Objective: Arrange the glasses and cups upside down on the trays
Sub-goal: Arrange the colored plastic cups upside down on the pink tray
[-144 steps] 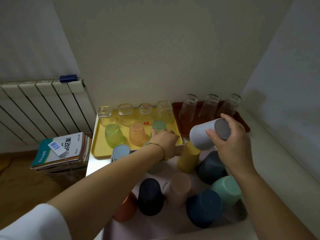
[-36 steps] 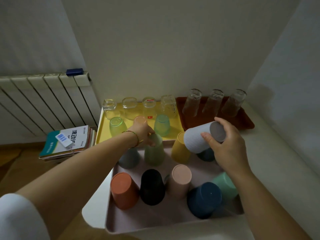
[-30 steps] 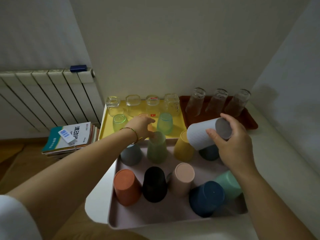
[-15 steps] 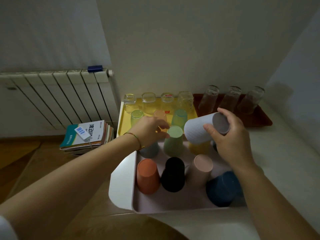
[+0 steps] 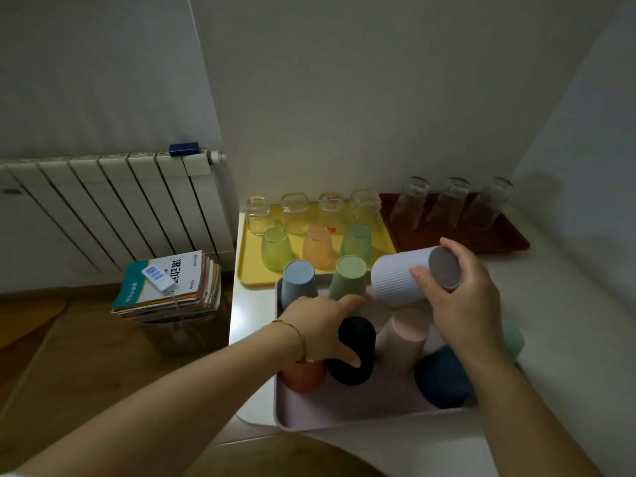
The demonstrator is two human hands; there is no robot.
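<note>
White countertop (image 5: 568, 339) now shows the left hand (image 5: 320, 325) shifted from the back row onto the black cup (image 5: 354, 352), fingers wrapping it, while the right hand (image 5: 461, 304) keeps the ribbed cup (image 5: 399, 280) clamped, tilted, unplaced above the pink tray (image 5: 344, 411).

orange cup (image 5: 304, 375) mostly behind left wrist, yellow cup prob. hidden

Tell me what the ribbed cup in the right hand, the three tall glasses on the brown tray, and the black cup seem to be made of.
Ribbed cup: opaque pale grey, matte, fine vertical ridges; probably plastic or ceramic.
Tall glasses: transparent, the brown tray shows through; clear glass, possibly clear plastic.
Black cup: opaque, dull, no glare; likely matte plastic.
</note>
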